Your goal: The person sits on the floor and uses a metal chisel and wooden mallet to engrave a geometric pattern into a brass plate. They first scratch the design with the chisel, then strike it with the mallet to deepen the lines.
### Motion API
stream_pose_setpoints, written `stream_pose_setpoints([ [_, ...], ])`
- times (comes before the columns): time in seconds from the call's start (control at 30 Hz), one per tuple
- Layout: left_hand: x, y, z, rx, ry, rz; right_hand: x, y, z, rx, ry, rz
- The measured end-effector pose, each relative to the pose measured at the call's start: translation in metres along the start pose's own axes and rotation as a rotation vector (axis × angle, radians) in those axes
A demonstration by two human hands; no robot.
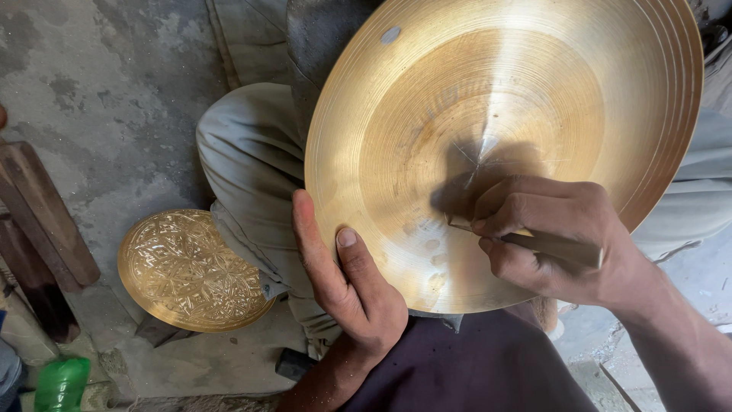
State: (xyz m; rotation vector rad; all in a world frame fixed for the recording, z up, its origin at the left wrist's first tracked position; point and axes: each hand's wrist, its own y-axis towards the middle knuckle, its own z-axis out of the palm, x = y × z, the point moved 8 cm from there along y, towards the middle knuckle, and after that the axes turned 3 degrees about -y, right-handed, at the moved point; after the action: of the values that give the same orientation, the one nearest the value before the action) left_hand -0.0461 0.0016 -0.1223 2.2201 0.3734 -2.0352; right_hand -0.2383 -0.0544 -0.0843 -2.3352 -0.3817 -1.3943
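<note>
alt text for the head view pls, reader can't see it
A left hand steadies a large plain brass plate on the person's lap while the right hand presses a small metal tool to its face. A smaller engraved brass plate lies on the concrete floor.

Left hand (354, 286) open, palm flat, thumb up, fingers spread; right hand (553, 236) fisted tight, knuckles up, wrist bent inward.
</note>
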Motion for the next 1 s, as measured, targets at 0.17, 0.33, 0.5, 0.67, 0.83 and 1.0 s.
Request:
stream_pose_setpoints([
  [0.17, 0.0, 0.0, 0.002, -0.009, 0.004, 0.001, -0.006, -0.004, 0.003, 0.07, 0.028, 0.0],
  [0.33, 0.0, 0.0, 0.005, -0.001, -0.029, -0.004, -0.01, -0.01, 0.003, 0.11, 0.068, -0.054],
  [0.5, -0.001, 0.0, 0.005, -0.01, 0.006, 0.016, -0.017, -0.014, 0.004, 0.166, 0.104, -0.022],
  [0.67, 0.0, 0.0, 0.006, -0.012, 0.012, 0.015, -0.024, -0.02, 0.006, 0.209, 0.142, -0.012],
  [0.83, 0.001, 0.0, 0.007, -0.016, -0.014, 0.001, -0.034, -0.023, 0.01, 0.276, 0.101, 0.079],
  [1.0, -0.004, -0.002, 0.005, -0.024, 0.02, 0.02, -0.015, -0.021, -0.006, 0.084, 0.076, -0.006],
])
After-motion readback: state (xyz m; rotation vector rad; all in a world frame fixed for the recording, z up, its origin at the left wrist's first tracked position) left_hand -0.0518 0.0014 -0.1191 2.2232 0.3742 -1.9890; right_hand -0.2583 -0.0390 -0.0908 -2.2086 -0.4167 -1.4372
